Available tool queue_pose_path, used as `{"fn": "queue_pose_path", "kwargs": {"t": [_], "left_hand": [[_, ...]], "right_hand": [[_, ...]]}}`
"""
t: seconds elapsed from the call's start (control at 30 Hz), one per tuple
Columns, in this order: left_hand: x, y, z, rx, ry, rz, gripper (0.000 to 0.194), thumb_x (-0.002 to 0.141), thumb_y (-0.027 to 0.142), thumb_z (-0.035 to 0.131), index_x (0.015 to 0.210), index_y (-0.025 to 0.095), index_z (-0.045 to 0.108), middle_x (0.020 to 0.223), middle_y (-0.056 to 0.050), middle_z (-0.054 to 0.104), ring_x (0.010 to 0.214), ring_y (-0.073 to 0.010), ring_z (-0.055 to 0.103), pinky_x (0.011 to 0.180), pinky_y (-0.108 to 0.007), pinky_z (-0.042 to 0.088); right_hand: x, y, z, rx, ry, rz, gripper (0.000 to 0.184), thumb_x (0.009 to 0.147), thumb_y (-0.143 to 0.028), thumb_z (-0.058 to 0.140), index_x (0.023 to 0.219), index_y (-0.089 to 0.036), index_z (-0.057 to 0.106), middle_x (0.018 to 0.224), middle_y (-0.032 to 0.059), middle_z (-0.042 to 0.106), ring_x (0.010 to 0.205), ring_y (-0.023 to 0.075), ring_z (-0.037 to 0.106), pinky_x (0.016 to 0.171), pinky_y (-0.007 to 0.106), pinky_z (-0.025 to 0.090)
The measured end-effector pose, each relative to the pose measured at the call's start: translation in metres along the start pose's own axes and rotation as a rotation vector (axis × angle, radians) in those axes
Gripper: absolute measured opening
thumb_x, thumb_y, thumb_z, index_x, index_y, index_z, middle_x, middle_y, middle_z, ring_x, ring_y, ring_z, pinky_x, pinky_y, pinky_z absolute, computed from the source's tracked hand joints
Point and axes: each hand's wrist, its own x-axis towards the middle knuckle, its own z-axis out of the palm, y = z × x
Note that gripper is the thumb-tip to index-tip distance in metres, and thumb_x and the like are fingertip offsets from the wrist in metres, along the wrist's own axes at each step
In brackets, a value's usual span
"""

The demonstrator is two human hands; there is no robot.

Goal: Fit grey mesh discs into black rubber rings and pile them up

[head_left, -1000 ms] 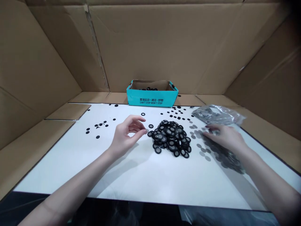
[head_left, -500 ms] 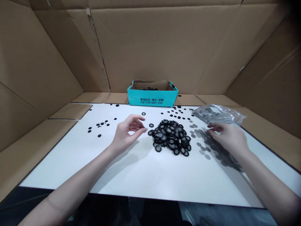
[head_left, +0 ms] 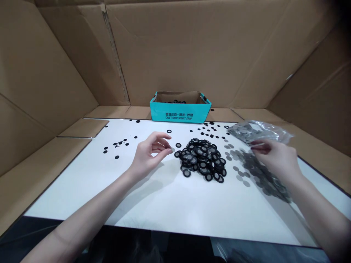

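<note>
My left hand (head_left: 148, 155) hovers over the white board (head_left: 175, 208), its thumb and forefinger pinched on a small grey mesh disc (head_left: 172, 149). To its right lies a heap of black rings with grey mesh centres (head_left: 202, 159), not touched by either hand. My right hand (head_left: 276, 157) is above a spread of loose grey mesh discs (head_left: 260, 171), and its fingertips reach towards a clear plastic bag of grey discs (head_left: 257, 132). Whether those fingers hold anything is hidden.
A teal cardboard box (head_left: 180, 113) with black rings inside stands at the far edge of the board. Small black pieces (head_left: 116, 144) lie scattered at the left and far side. Brown cardboard walls (head_left: 192, 54) surround the board.
My right hand has moved right and slightly farther away, towards the plastic bag. My left hand stays nearly still, and the view has shifted a little.
</note>
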Motion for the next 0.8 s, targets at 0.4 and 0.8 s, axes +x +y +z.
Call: {"fn": "queue_pose_path", "kwargs": {"t": [0.4, 0.8], "left_hand": [[0.012, -0.008, -0.004, 0.172, -0.03, -0.102, 0.016, 0.086, 0.028, 0.068, 0.098, 0.019, 0.068, 0.088, -0.003, 0.074, 0.083, -0.016, 0.074, 0.079, -0.027, 0.06], [0.112, -0.074, 0.003, 0.49, -0.169, -0.321, 0.014, 0.091, 0.02, 0.07, 0.104, 0.013, 0.074, 0.101, -0.008, 0.075, 0.092, -0.0199, 0.072, 0.088, -0.036, 0.06]], "right_hand": [[-0.013, -0.035, -0.005, 0.329, -0.095, -0.066, 0.029, 0.057, -0.041, 0.074, 0.079, -0.022, 0.074, 0.073, 0.0078, 0.078, 0.076, 0.032, 0.077, 0.08, 0.047, 0.06], [-0.028, -0.089, 0.021, 0.648, -0.183, -0.313, 0.023, 0.071, -0.041, 0.078, 0.084, -0.023, 0.074, 0.084, 0.0071, 0.079, 0.078, 0.0245, 0.076, 0.079, 0.04, 0.063]]}}
